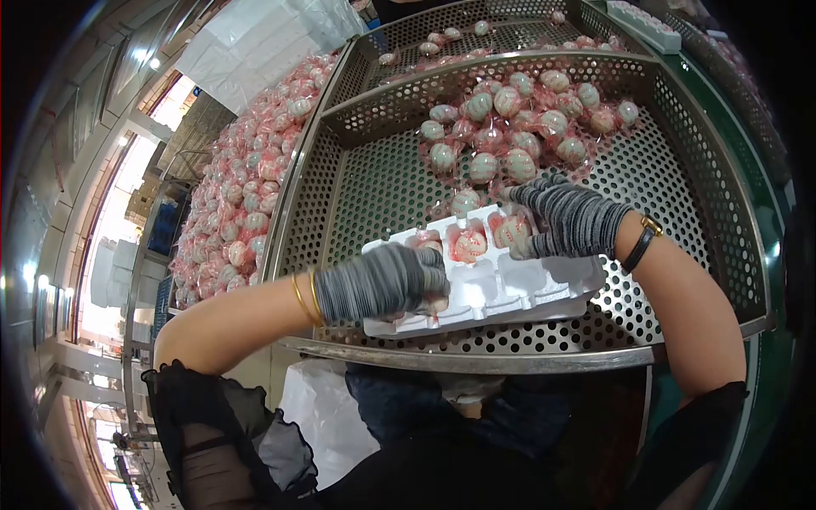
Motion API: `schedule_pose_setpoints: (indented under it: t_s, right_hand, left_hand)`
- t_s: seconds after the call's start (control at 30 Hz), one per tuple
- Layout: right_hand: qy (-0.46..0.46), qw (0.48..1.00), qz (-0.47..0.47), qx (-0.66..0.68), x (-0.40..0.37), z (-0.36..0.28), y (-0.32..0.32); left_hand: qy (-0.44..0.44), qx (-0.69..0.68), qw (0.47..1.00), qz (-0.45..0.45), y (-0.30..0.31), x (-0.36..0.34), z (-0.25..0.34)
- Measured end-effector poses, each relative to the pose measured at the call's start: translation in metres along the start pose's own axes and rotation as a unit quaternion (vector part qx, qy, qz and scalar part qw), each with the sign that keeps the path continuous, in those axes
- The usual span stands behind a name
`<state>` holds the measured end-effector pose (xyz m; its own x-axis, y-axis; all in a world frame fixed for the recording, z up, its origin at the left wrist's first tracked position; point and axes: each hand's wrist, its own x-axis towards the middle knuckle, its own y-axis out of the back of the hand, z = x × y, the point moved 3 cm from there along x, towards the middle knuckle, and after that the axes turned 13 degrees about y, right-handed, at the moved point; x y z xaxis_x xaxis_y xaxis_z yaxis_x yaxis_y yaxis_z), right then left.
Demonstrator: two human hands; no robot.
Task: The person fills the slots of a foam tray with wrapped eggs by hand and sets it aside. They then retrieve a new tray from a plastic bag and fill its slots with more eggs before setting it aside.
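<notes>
A white plastic tray (pixel 544 299) with moulded compartments lies tilted at the front of a perforated metal bin. It looks like more than one layer stacked. One egg (pixel 468 246) in a clear wrapper with red print sits in a back-row compartment. My left hand (pixel 378 282), in a grey striped glove, curls its fingers around a wrapped egg (pixel 436 303) at the tray's left side. At the back right compartment, my gloved right hand (pixel 574 217) closes thumb and fingers on another wrapped egg (pixel 512 232). Some front compartments between the hands hold nothing.
Loose wrapped eggs (pixel 523 127) are heaped at the back of the metal bin (pixel 378 204). Beyond its raised divider, a second section (pixel 527 32) holds more. A large pile of wrapped eggs (pixel 238 195) stands left. Another white tray (pixel 643 25) lies at the far right.
</notes>
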<state>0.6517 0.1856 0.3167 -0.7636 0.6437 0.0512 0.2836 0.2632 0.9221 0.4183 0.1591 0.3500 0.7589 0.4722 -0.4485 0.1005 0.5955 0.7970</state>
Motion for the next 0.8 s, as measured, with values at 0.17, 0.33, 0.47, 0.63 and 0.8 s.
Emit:
schedule_pose_setpoints:
  t_s: [0.17,0.33,0.47,0.63,0.8]
  right_hand:
    - [-0.025,0.999,-0.029,-0.004,-0.001,0.0,0.004]
    - [-0.028,1.0,-0.013,-0.005,-0.004,-0.001,0.004]
    - [-0.022,1.0,-0.011,0.008,-0.003,-0.001,0.006]
    - [-0.011,1.0,-0.017,-0.005,-0.002,0.006,-0.002]
    - [-0.012,0.992,-0.004,-0.122,0.0,-0.003,0.002]
  left_hand:
    - [0.191,-0.358,0.9,0.16,0.063,0.055,-0.064]
    - [0.173,-0.018,0.936,0.306,0.044,0.145,-0.163]
    - [0.296,0.018,0.912,0.283,0.042,0.175,-0.17]
    - [0.147,-0.298,0.892,0.308,0.045,0.126,-0.15]
    - [0.118,-0.394,0.872,0.267,0.043,0.046,-0.077]
